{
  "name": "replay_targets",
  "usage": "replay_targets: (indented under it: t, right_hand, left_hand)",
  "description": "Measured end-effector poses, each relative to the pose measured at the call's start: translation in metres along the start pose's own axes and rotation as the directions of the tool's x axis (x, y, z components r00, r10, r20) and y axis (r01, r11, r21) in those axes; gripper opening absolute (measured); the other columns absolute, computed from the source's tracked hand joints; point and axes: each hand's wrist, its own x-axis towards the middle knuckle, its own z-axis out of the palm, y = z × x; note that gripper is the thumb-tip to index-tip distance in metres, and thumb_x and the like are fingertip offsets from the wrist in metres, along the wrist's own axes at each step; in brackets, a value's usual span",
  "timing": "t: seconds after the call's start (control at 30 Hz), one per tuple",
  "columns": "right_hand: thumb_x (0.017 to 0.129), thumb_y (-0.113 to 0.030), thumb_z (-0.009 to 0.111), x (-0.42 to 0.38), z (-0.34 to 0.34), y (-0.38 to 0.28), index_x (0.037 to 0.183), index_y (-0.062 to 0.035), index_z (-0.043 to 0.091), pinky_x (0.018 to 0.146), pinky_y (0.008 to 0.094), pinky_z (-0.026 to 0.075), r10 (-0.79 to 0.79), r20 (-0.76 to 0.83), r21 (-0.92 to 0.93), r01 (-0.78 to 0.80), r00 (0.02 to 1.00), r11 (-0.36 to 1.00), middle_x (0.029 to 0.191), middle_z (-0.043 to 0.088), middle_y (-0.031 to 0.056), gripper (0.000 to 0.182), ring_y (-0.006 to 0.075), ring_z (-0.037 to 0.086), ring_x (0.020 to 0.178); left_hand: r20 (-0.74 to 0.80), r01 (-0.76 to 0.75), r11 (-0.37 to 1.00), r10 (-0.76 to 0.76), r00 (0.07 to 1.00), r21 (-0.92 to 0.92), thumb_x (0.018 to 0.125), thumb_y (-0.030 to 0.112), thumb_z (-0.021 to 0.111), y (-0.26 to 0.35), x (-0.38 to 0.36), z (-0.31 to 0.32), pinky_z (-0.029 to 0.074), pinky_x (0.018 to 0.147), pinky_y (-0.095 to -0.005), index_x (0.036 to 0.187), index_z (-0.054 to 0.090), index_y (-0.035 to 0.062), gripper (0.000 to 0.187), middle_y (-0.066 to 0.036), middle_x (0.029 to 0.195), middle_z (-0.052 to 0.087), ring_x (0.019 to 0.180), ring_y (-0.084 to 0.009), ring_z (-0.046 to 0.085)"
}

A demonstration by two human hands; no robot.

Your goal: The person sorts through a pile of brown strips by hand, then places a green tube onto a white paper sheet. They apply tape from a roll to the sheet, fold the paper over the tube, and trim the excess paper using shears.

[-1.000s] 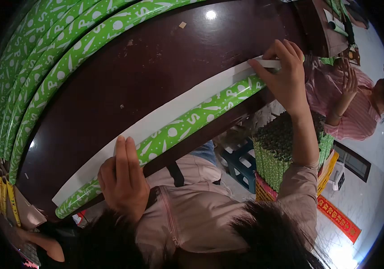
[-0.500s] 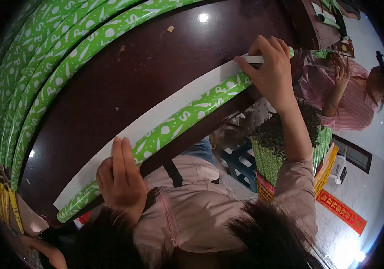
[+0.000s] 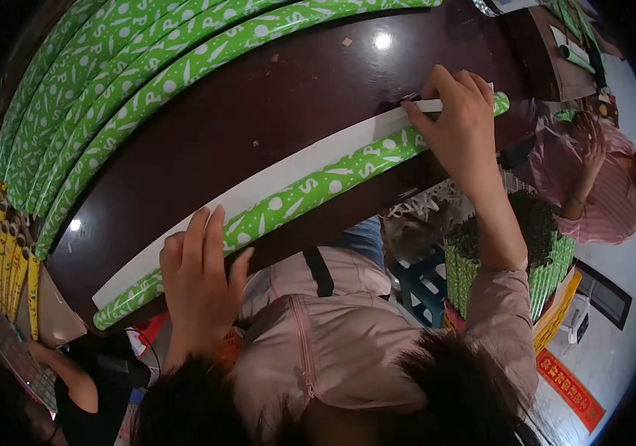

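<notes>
A long green roll (image 3: 318,187) with white carrot and letter prints lies along the table's near side, its plain white flap (image 3: 258,178) spread out beyond it. My left hand (image 3: 202,275) rests palm down across the roll's left part, fingers stretched with the tips on the flap and the thumb apart. Near the right end, my right hand (image 3: 463,123) pinches the flap's raised white edge between thumb and bent fingers. Beyond that hand the green end of the roll sticks out. The inside of the roll is hidden.
Several matching green rolls (image 3: 176,78) lie at the far left of the dark table (image 3: 206,149). Yellow printed tubes (image 3: 13,260) stand at the left edge. At right are a bundle of green tubes (image 3: 548,279), a blue stool (image 3: 418,286) and a person in a striped shirt (image 3: 608,171).
The view has shifted, so the table contents sit differently in frame. My left hand's thumb and fingers have spread wider on the roll. My right hand keeps its pinch at the right end.
</notes>
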Motion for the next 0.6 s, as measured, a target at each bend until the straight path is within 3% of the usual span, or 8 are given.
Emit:
replay_targets:
  t: [0.13,0.17,0.23,0.27,0.4,0.6]
  right_hand:
    - [0.069,-0.012,0.077,0.005,0.007,-0.025,0.08,-0.0063,0.05,0.083,0.0404,0.04,-0.019,-0.026,-0.017,0.019,0.999,1.0,0.071,0.052,0.0071,0.029,0.0301,0.054,0.075]
    - [0.07,-0.012,0.076,0.005,0.008,-0.026,0.08,-0.0063,0.05,0.083,0.0403,0.04,-0.016,-0.023,-0.019,0.016,1.0,1.0,0.071,0.052,0.0068,0.029,0.0299,0.054,0.075]
    - [0.07,-0.013,0.076,0.005,0.01,-0.026,0.079,-0.0063,0.05,0.083,0.0402,0.04,-0.019,-0.032,-0.007,0.018,0.999,1.0,0.071,0.052,0.0065,0.029,0.0294,0.053,0.074]
    - [0.07,-0.013,0.076,0.005,0.01,-0.025,0.079,-0.0063,0.049,0.083,0.04,0.04,-0.013,-0.037,-0.007,0.013,0.999,1.0,0.07,0.052,0.0062,0.029,0.0289,0.053,0.074]
    - [0.07,-0.013,0.075,0.003,0.011,-0.022,0.078,-0.0063,0.049,0.083,0.0399,0.04,-0.018,-0.053,0.012,0.019,0.998,1.0,0.07,0.052,0.0058,0.028,0.0278,0.053,0.073]
    - [0.07,-0.013,0.076,0.003,0.009,-0.019,0.078,-0.0067,0.049,0.084,0.0403,0.04,-0.003,-0.046,0.006,0.003,0.999,1.0,0.07,0.052,0.0059,0.028,0.0277,0.053,0.073]
  left_hand:
    - [-0.09,-0.003,0.997,0.01,0.996,0.076,0.073,0.029,0.072,-0.005,-0.005,0.007,0.041,0.088,-0.0434,0.127,0.05,-0.0034,0.066,-0.016,0.12,0.053,0.101,-0.0334,0.049]
    - [-0.091,0.008,0.996,0.0,0.996,0.086,0.073,0.029,0.072,-0.001,0.0,0.012,0.041,0.088,-0.0434,0.127,0.05,-0.0034,0.066,-0.016,0.12,0.053,0.101,-0.0334,0.049]
    - [-0.239,-0.063,0.997,0.069,0.968,0.033,0.07,0.031,0.071,0.012,0.014,0.019,0.045,0.078,-0.0389,0.117,0.056,-0.0065,0.062,-0.012,0.114,0.054,0.089,-0.0301,0.049]
    - [-0.238,-0.084,0.996,0.088,0.967,0.024,0.069,0.031,0.069,0.022,0.024,0.019,0.046,0.076,-0.0381,0.11,0.057,-0.0097,0.059,-0.015,0.11,0.054,0.087,-0.0306,0.05]
    - [-0.282,-0.098,0.995,0.101,0.954,0.022,0.073,0.032,0.067,0.056,0.05,0.036,0.046,0.08,-0.0401,0.113,0.055,-0.0116,0.06,-0.019,0.111,0.054,0.091,-0.0315,0.051]
    - [-0.335,-0.167,0.984,0.14,0.932,-0.054,0.073,0.031,0.062,0.099,0.086,0.049,0.046,0.077,-0.0371,0.099,0.059,-0.0101,0.048,-0.019,0.104,0.053,0.087,-0.029,0.051]
